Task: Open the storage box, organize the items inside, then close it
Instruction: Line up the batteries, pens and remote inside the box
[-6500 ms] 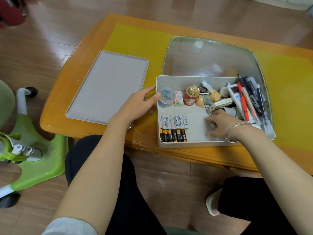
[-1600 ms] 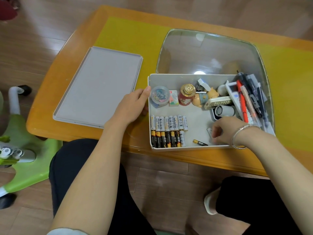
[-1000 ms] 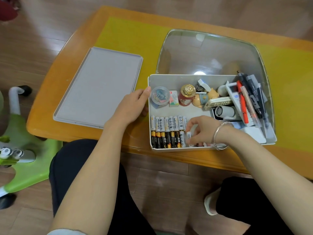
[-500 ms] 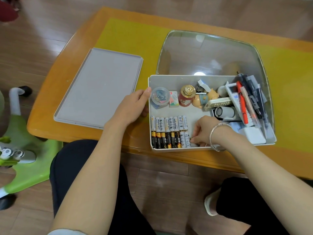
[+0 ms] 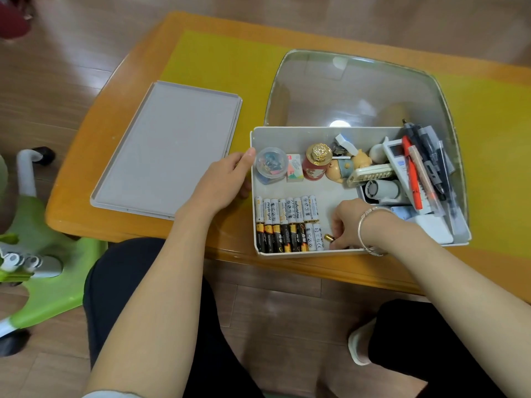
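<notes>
Gleaming orange table (image 5: 86,202) on wood floor (image 5: 57,67).

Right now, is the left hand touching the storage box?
Touching. The head view shows the left hand against the outer left wall of the storage box, thumb tip at its rim.

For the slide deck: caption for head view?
Left hand steadies open box; right hand places battery beside rows.

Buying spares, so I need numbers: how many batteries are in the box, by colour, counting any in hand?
White batteries: 10
Black batteries: 6
Gold-tipped battery in the right hand grip: 1
Total: 17
</notes>
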`<state>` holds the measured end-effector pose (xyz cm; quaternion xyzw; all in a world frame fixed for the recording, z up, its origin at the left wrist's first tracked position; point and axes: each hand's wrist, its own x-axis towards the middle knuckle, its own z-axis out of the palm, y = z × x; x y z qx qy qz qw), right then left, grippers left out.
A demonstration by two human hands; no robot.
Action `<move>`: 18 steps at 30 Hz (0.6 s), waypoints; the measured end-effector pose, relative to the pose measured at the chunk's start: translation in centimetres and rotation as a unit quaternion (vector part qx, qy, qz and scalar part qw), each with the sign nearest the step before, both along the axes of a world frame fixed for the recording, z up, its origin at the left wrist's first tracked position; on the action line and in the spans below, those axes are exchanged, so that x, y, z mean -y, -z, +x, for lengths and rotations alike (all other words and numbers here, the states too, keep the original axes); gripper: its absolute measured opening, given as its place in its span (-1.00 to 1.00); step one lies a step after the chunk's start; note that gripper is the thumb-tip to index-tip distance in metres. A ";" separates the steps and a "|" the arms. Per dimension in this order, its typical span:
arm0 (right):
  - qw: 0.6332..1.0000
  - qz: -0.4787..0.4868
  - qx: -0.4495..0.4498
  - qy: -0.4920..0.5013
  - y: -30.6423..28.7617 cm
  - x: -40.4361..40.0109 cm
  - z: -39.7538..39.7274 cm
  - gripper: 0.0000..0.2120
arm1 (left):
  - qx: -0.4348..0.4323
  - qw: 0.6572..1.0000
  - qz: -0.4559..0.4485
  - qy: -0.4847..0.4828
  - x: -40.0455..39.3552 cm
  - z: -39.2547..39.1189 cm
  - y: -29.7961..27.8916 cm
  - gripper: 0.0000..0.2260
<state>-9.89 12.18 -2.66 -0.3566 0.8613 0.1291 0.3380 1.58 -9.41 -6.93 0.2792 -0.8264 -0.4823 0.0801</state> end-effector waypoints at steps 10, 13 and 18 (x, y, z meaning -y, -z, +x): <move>0.976 -0.181 0.010 0.125 -2.8 -4.9 -2.2 -0.92 | 0.005 1.000 -0.016 -0.001 0.0 0.0 0.0 -0.51; 0.965 -0.228 -0.034 0.126 -3.8 -5.9 -2.7 -0.93 | 0.003 1.000 -0.014 0.001 0.0 0.0 -0.2 -0.53; 0.983 -0.149 -0.018 0.103 -3.7 -6.6 -2.8 -0.91 | 0.008 1.000 -0.019 0.004 -0.1 0.0 -0.3 -0.53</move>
